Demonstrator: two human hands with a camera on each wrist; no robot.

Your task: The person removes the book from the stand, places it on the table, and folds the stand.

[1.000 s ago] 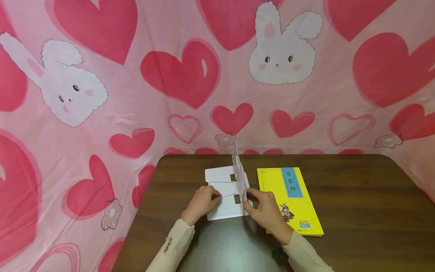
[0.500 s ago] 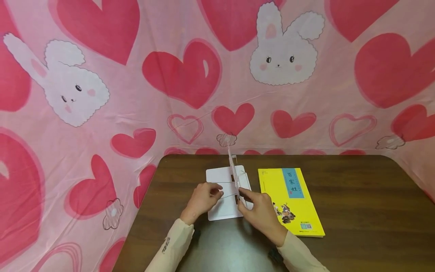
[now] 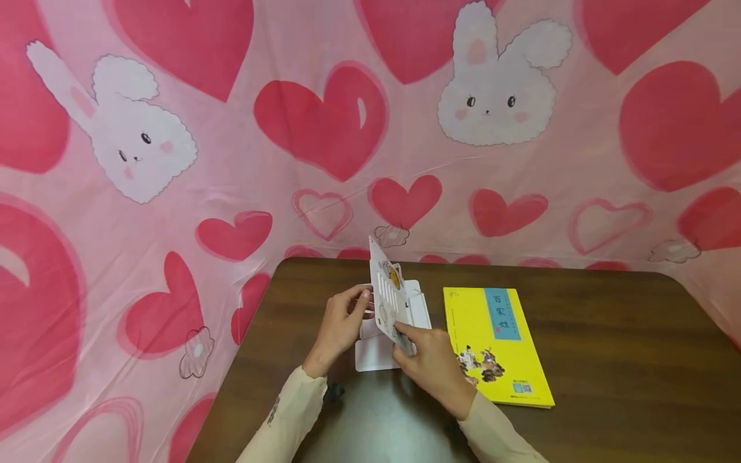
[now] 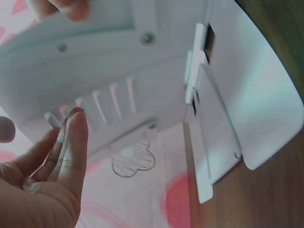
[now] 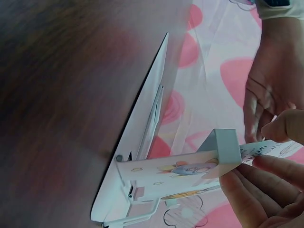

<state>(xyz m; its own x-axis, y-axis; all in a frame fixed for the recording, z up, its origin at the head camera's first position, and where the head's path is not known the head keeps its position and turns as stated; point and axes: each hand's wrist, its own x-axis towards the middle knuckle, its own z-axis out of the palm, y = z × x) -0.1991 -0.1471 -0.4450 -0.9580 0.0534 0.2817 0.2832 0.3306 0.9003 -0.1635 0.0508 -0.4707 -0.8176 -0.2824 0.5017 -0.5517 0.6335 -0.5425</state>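
A white folding book stand, its raised panel (image 3: 386,292) printed with cartoon pictures and cut with a row of slots, leans to the left above its flat base (image 3: 376,357) on the table. My right hand (image 3: 434,366) pinches the panel's near edge between thumb and fingers. Behind the panel, my left hand (image 3: 343,325) has its fingers extended, with the fingertips right at the slots in the left wrist view. The panel's plain back (image 4: 161,90) and the hinge (image 4: 197,71) show there too. In the right wrist view, a bent ledge (image 5: 228,147) sticks out from the printed face.
A yellow book (image 3: 483,334) with a blue title label lies right of the stand, close to my right hand. The dark wooden table (image 3: 608,360) reaches back to a pink cloth wall (image 3: 324,148) with hearts and rabbits.
The panel has swung from near upright to a leftward lean, showing its printed face. My left hand has moved up from the base to behind the panel. My right hand followed slightly left.
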